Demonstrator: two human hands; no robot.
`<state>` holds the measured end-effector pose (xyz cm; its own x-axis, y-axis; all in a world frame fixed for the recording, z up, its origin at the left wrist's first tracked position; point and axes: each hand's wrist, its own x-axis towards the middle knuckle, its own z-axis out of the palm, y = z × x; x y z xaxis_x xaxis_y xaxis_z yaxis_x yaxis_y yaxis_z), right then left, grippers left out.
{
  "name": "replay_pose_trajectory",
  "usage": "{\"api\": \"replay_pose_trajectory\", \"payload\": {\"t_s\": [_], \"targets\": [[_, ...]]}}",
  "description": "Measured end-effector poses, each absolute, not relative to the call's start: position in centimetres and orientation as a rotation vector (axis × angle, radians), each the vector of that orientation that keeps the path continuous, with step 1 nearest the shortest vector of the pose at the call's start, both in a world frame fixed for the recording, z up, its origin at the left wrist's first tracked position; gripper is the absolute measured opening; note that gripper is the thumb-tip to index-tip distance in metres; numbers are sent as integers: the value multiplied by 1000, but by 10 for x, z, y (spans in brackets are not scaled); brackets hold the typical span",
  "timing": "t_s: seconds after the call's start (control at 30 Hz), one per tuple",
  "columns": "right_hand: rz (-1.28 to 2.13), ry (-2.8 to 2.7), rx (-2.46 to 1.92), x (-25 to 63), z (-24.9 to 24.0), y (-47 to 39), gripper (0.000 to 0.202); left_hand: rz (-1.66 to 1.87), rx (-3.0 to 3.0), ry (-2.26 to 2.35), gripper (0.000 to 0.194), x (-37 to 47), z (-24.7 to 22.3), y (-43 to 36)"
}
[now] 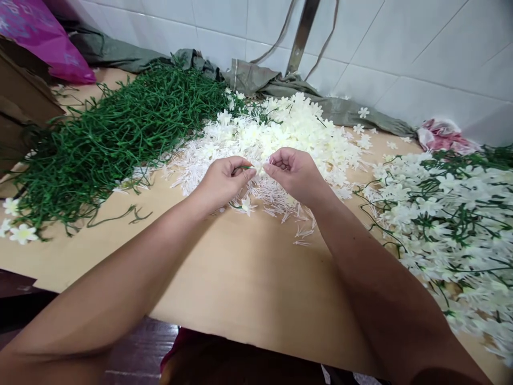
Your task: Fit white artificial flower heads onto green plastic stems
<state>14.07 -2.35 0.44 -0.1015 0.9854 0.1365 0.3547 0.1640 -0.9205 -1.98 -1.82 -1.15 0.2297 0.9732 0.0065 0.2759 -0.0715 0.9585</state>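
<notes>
Both hands are close together over the middle of the bench, almost touching at the tips. Left hand is pinching a green stem between thumb and finger. Right hand has its thumb and fingers pinched on a small white piece, too blurry to make out well. Just under the hands lie lots of thin white bits, and one loose flower sits near the left hand. Behind them is a big heap of white flower heads. Off to the left is a big pile of green stems. Over on the right, white flowers with green stems lie in another pile. A bright pink bag is in the far left corner.
</notes>
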Motion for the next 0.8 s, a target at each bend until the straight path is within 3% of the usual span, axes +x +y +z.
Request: {"api": "replay_pose_trajectory", "payload": {"t_s": [0.5,0.8], "targets": [[584,-1668,-1269,167,6,-16,12,1035,1503,1330,9,-28,2,-14],[744,-1625,-986,143,11,-26,9,942,1481,1278,12,-24,4,-21]]}}
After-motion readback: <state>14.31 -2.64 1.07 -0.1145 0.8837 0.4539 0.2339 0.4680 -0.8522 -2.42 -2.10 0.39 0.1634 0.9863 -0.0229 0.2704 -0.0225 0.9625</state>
